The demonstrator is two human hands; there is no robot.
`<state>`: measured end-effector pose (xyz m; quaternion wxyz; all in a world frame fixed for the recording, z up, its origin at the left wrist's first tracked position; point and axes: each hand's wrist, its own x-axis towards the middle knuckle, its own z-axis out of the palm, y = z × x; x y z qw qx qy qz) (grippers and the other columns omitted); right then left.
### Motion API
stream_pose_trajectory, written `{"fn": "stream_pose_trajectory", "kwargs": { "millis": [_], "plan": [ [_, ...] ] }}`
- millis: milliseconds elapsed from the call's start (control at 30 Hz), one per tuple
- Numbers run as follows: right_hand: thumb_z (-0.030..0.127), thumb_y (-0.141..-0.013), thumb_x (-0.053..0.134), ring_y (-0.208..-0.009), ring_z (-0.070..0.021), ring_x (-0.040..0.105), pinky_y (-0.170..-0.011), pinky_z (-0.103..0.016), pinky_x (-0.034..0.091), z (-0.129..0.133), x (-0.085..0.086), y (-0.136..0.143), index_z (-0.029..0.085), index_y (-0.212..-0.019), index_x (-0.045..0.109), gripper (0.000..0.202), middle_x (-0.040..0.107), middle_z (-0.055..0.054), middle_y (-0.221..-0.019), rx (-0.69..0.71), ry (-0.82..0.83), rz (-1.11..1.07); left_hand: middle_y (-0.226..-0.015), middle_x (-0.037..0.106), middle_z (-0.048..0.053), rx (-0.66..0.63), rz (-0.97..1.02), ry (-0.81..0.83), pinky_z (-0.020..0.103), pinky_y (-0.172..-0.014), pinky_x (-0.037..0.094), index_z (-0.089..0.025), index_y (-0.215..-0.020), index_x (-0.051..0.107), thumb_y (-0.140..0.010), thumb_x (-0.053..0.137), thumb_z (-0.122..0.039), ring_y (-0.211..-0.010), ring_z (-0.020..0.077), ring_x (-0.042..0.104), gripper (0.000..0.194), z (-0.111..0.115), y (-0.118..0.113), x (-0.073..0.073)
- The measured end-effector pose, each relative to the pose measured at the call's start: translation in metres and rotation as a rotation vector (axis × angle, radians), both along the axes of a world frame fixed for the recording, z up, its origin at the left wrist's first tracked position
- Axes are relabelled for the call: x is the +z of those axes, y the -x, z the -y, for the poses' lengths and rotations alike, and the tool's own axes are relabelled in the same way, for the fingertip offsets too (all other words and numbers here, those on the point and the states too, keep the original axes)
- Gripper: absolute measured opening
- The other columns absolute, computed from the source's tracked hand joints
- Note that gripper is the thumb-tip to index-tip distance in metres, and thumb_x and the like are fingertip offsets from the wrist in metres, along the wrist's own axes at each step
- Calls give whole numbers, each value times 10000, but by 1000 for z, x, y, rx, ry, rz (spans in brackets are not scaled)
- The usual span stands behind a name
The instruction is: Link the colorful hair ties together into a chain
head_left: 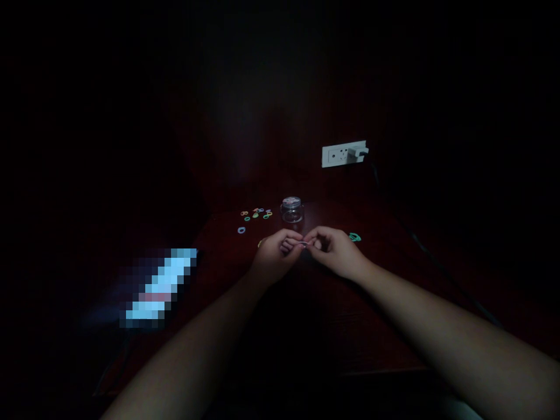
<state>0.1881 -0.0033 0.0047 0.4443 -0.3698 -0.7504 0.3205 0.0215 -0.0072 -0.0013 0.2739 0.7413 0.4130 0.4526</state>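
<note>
Just in front of the jar, my left hand [276, 252] and my right hand [335, 248] meet with their fingertips close together. Both are closed in a pinch on one small pale hair tie [303, 242], which spans the short gap between them. The fingers cover part of it. Behind them stands a clear lidded jar [291, 211] with a label on top. Several coloured hair ties [256, 214] lie loose left of the jar, and a purple one [241, 230] is nearer to me. A green bunch [355, 237] rests beside my right hand.
A lit screen [161, 289], blurred into blocks, is at the left of the dark red table [371, 344]. On the back wall is a white socket plate [335, 156] with a plug [359, 153] in it. A dark cable [437, 265] runs along the right side. The surroundings are very dark.
</note>
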Motion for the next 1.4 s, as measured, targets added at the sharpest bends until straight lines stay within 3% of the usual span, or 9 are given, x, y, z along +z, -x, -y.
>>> {"fn": "stream_pose_trajectory", "kwargs": {
  "millis": [333, 567, 867, 1400],
  "plan": [
    [237, -740, 544, -528, -88, 422, -495, -212, 340, -1, 0, -1, 135, -768, 594, 117, 516, 4, -609, -31, -50, 36, -764, 654, 35, 29, -3, -12, 204, -594, 471, -147, -853, 614, -741, 615, -319, -661, 107, 585, 205, -1, 0, -1],
    [271, -741, 559, -529, -88, 411, -485, -209, 332, 0, 1, 0, 137, -741, 577, 135, 506, 6, -602, -29, -28, 31, -820, 665, 45, -26, -52, -1, 217, -634, 477, -152, -907, 622, -787, 554, -277, -711, 117, 600, 186, 2, 1, 3],
    [342, -733, 579, -505, -82, 398, -468, -208, 319, -1, -1, 1, 141, -712, 565, 203, 477, 19, -569, -28, -21, 30, -779, 642, 27, 31, -76, -37, 208, -612, 469, -156, -832, 607, -780, 554, -285, -684, 111, 583, 148, 3, 1, 3],
    [271, -755, 534, -530, -91, 406, -493, -211, 332, 3, 3, 0, 151, -681, 529, 141, 475, 17, -559, -21, -74, 92, -702, 586, 8, 19, -26, -7, 189, -553, 433, -150, -809, 579, -766, 563, -291, -610, 87, 526, 148, 3, 1, 1]
  ]
}}
